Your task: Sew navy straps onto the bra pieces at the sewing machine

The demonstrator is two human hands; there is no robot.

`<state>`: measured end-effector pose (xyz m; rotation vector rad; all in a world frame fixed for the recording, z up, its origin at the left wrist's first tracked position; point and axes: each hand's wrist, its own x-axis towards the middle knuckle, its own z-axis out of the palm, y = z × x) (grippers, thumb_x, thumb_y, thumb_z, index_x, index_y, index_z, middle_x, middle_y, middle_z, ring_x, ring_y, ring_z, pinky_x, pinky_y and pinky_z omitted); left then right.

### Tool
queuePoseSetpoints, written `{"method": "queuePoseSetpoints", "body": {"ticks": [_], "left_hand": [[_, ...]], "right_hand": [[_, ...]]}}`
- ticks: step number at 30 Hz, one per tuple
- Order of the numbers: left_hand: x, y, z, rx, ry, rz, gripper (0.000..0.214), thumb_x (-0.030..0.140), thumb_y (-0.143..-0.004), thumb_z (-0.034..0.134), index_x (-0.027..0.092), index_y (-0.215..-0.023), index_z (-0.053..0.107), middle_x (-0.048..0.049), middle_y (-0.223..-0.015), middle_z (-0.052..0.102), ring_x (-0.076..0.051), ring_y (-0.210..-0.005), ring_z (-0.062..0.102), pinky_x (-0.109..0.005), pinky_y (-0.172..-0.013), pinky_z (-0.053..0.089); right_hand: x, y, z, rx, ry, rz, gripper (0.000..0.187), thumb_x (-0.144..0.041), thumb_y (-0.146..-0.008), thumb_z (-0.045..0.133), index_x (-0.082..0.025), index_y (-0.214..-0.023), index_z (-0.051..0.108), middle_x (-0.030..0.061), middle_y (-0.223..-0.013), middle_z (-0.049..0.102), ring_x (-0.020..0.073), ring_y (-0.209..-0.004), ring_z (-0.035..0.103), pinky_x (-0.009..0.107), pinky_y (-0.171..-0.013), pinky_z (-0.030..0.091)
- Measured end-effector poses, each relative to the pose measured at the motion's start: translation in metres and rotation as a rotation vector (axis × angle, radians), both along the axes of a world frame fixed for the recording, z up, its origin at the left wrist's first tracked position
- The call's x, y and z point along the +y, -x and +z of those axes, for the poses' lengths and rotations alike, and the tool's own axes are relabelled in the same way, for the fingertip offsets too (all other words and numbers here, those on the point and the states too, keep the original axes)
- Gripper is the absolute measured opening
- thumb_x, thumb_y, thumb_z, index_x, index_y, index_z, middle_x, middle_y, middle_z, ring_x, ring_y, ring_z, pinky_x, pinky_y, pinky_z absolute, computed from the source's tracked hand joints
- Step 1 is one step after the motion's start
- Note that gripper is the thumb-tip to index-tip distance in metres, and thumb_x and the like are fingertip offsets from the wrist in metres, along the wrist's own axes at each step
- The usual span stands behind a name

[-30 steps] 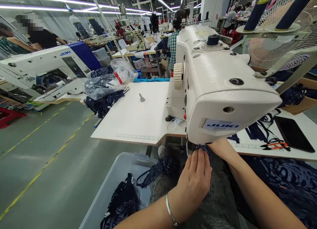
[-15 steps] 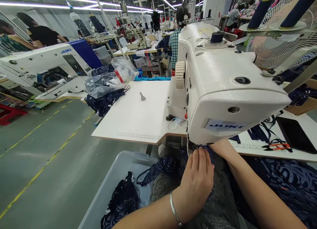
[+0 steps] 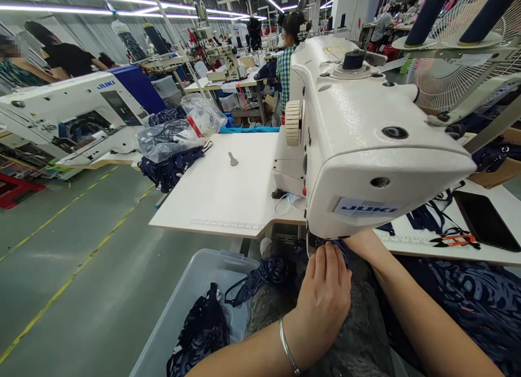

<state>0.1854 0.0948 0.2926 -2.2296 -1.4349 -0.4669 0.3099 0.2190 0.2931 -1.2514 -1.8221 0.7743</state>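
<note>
A white JUKI sewing machine stands before me, its needle area low at the front. My left hand, with a silver bangle at the wrist, is closed on a navy bra just below the machine head, knuckles up and fingertips tucked into the cloth. A patterned cup and thin strap of the bra hang to the left, over the edge of a clear plastic bin. My right hand reaches in beneath the machine head from the right; its fingers are hidden there. Dark grey cloth covers my lap.
More navy bras lie in the bin. On the white table sits a small metal plate. To the right are orange-handled snips and a black phone. Bagged garments rest at the table's left; people work beyond.
My view has shifted very slightly. Both hands stay in the same place at the machine, with no clear movement of the cloth.
</note>
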Motion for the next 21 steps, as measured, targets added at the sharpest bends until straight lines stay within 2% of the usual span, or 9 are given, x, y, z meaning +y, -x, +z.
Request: {"method": "queuePoseSetpoints", "body": {"ticks": [7,15,21], "left_hand": [[0.0002,-0.0002,0.0003,0.010,0.009,0.015,0.042,0.029,-0.097,0.052,0.004,-0.130,0.055,-0.0161,-0.127,0.058,-0.026,-0.116,0.055,-0.035,-0.094,0.052],[-0.0005,-0.0023,0.0007,-0.009,0.002,0.031,0.040,0.029,-0.097,0.052,0.004,-0.128,0.057,-0.0146,-0.126,0.060,-0.024,-0.112,0.057,-0.034,-0.092,0.052],[-0.0016,0.0001,0.0045,0.014,0.001,0.064,0.040,0.029,-0.098,0.050,0.004,-0.128,0.056,-0.0137,-0.124,0.061,-0.024,-0.112,0.056,-0.034,-0.092,0.051]], "right_hand": [[-0.0026,0.0011,-0.0046,0.043,0.058,-0.043,0.016,-0.039,-0.077,0.054,-0.025,-0.083,0.060,0.0115,-0.090,0.072,0.0338,-0.090,0.065,0.049,-0.082,0.054],[-0.0008,0.0025,-0.0074,0.042,0.011,0.004,0.021,-0.040,-0.081,0.052,-0.024,-0.091,0.062,0.0124,-0.103,0.071,0.0326,-0.098,0.063,0.047,-0.087,0.053],[0.0031,-0.0024,-0.0089,0.030,-0.056,0.035,0.025,-0.040,-0.084,0.052,-0.023,-0.098,0.063,0.0129,-0.109,0.069,0.0328,-0.108,0.059,0.051,-0.102,0.044]]}}
